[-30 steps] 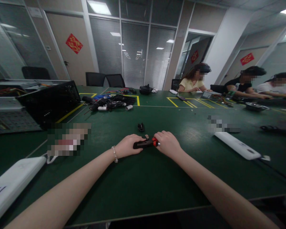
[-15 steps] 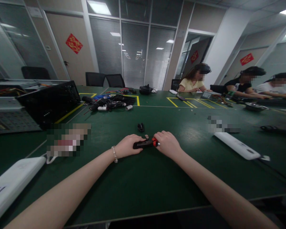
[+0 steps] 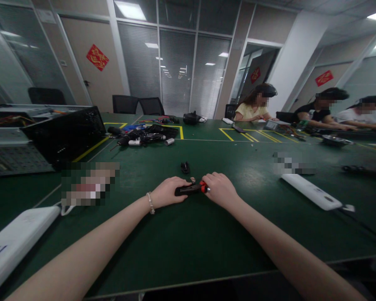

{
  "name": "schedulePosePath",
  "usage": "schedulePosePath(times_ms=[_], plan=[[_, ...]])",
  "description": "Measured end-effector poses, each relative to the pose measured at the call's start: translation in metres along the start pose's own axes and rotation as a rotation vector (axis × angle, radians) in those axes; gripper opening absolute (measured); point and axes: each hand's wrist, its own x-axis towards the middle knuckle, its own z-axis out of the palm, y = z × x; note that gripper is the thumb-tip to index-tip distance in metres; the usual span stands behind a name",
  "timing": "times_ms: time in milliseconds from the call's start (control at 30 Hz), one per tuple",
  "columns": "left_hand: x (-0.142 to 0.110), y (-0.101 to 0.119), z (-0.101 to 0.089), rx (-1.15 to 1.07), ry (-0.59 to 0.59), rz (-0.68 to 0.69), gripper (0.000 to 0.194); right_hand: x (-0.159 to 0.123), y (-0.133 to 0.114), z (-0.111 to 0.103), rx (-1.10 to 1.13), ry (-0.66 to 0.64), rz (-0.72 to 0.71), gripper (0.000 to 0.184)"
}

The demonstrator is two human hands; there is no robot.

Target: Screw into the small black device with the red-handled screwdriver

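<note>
My left hand (image 3: 171, 192) grips a dark oblong object (image 3: 188, 190) between thumb and fingers, low over the green table. Its exact kind cannot be made out. From the other side, my right hand (image 3: 221, 190) has its fingers closed on a red-and-black piece (image 3: 203, 187) with a silvery end, which meets the dark object's right end. My right fingers hide much of that piece. Just beyond my left fingertips is a small pale bit (image 3: 193, 179). A small black bundle (image 3: 185, 167), perhaps a coiled cable, lies farther off on the table.
An open computer case (image 3: 62, 138) stands at left. White power banks (image 3: 21, 234) (image 3: 311, 191) lie on both sides, near blurred-out items. Black tools and parts (image 3: 147, 134) are heaped at the back. Several people work at far right, one in a yellow top (image 3: 252, 112).
</note>
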Motion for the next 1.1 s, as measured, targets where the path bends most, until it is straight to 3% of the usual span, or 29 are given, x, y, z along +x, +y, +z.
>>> schedulePosePath(times_ms=[1100], plan=[[0.0002, 0.0029, -0.0024, 0.002, 0.000, 0.009, 0.039, 0.0005, -0.0003, -0.0013, 0.014, -0.024, 0.011, 0.018]])
